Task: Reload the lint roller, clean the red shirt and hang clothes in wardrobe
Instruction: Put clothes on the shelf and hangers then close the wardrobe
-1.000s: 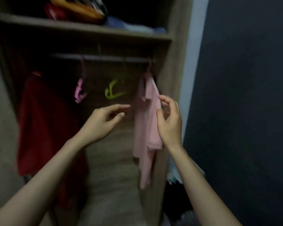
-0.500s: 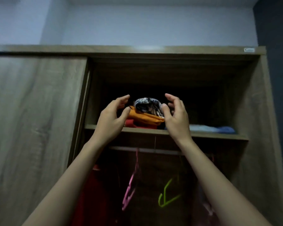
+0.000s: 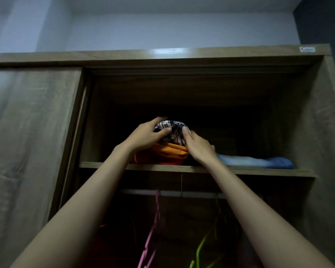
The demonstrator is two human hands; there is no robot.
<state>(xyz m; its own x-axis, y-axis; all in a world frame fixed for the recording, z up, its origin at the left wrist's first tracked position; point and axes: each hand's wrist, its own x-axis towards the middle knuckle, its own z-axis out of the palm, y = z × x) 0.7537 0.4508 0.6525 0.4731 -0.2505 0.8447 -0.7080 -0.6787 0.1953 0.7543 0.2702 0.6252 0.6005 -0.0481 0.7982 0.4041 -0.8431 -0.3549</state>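
Note:
A black-and-white patterned garment (image 3: 173,127) lies on top of a pile on the wardrobe's upper shelf (image 3: 259,171). My left hand (image 3: 146,135) grips its left side, fingers curled over the top and thumb pressed on the front. On the garment's right side my right hand (image 3: 198,145) grips it, thumb against the cloth. Under it sit a folded orange garment (image 3: 171,151) and a red one (image 3: 166,162). The red shirt hanging lower left shows only as a dark red patch (image 3: 103,248).
A folded blue garment (image 3: 259,162) lies on the shelf to the right. Below the shelf runs the hanging rail (image 3: 191,194) with a bare pink hanger (image 3: 153,233) and a bare green hanger (image 3: 201,248). The sliding door (image 3: 31,142) covers the left side.
The view swung up from the hanging rail and the pink garment to the upper shelf. Both hands rose and closed on the patterned garment.

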